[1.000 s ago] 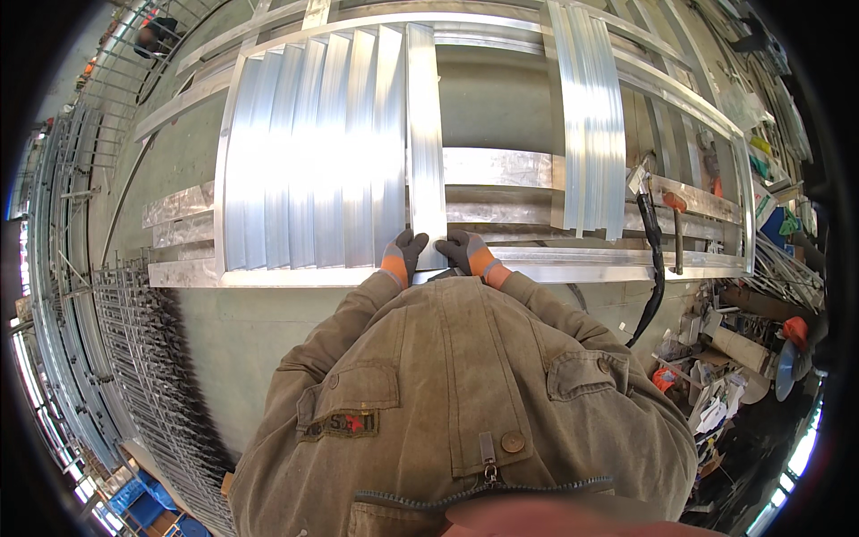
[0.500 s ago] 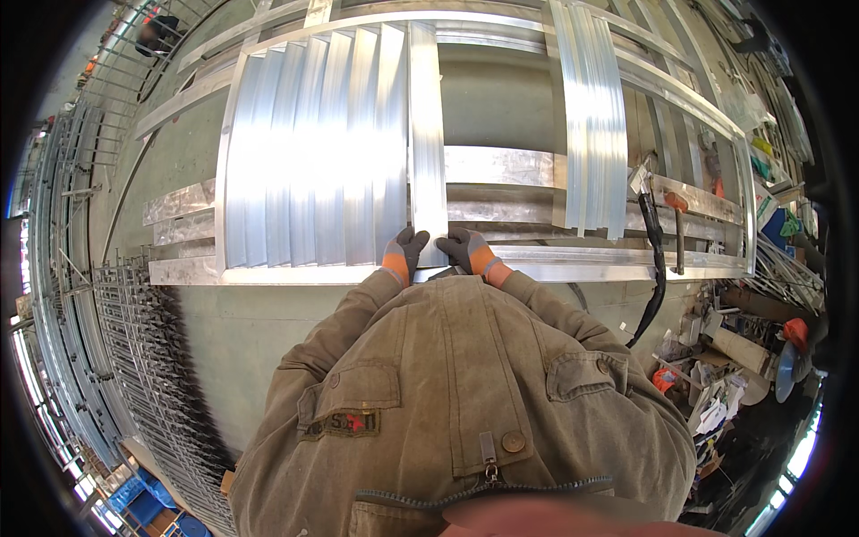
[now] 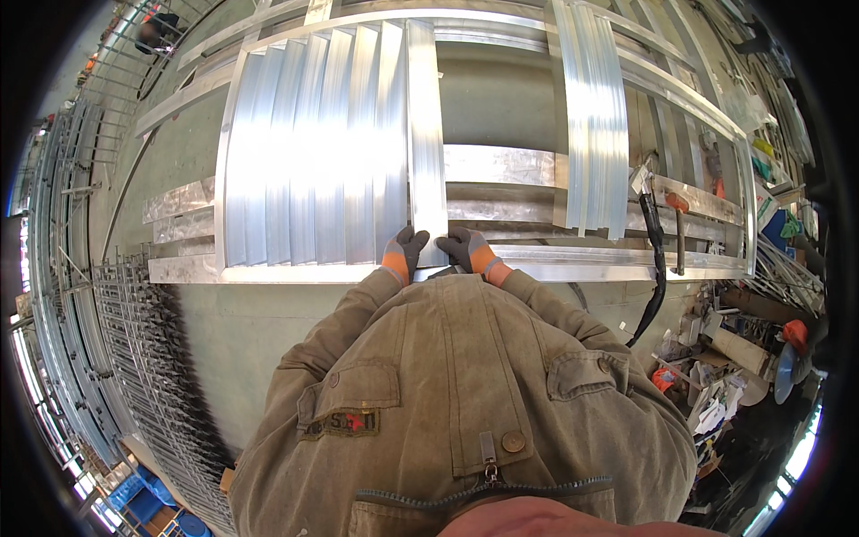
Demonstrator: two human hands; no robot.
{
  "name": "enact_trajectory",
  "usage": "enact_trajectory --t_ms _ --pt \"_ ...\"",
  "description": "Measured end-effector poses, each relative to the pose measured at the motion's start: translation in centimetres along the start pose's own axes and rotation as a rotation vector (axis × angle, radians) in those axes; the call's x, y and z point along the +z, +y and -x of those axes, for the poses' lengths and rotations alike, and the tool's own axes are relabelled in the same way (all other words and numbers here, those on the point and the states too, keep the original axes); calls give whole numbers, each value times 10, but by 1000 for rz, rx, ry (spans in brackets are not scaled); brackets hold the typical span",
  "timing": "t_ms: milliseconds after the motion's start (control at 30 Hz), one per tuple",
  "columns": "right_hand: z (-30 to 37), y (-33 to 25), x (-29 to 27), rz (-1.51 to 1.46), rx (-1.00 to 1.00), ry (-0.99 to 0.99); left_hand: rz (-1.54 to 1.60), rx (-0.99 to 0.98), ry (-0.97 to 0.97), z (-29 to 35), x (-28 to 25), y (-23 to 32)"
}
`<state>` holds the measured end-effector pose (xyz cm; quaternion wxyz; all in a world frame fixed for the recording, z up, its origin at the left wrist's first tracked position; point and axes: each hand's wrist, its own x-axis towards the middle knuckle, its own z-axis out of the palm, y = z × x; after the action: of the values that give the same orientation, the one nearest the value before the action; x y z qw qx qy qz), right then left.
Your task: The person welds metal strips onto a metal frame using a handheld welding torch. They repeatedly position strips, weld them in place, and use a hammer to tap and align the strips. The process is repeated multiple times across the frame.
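Observation:
A loose aluminium louvre slat [image 3: 426,134] lies lengthwise across a rectangular metal frame [image 3: 322,275], its near end between my hands. My left hand [image 3: 404,254], in an orange and dark grey glove, closes on that end's left edge. From the right side my right hand [image 3: 472,251], gloved alike, grips the same end; some of its fingers are hidden. Left of the slat, a row of overlapping slats [image 3: 313,161] fills the frame's left part, bright with glare. A stack of more slats [image 3: 592,125] rests across the frame on the right.
An orange-headed hammer [image 3: 677,208] and a tool with a black-sleeved cable [image 3: 656,251] lie on the frame at right. Metal bars [image 3: 183,208] run beneath it. Racked metal rods [image 3: 143,349] stand at left; scraps and cardboard [image 3: 743,345] crowd the right side.
The slat between my hands has shifted very slightly left at its far end. Both hands keep their places on its near end.

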<state>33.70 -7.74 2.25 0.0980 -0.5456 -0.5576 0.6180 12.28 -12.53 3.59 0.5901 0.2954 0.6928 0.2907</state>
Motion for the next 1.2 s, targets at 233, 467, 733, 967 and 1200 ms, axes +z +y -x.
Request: enact_trajectory --t_ms 233,467,733,967,1200 --pt "4 -6 -3 -6 -45 -3 58 -5 -97 1 -6 5" --pt "4 -9 -3 61 -8 -12 0 -46 -59 -2 -6 -4" --pt "3 -6 -1 -6 -2 -13 -14 -18 -74 -8 -7 -8" --pt "1 -5 0 -39 -4 -5 -2 -12 -20 -7 -5 -9" --pt "-1 -6 -2 -21 10 -22 32 3 30 -11 -2 -15"
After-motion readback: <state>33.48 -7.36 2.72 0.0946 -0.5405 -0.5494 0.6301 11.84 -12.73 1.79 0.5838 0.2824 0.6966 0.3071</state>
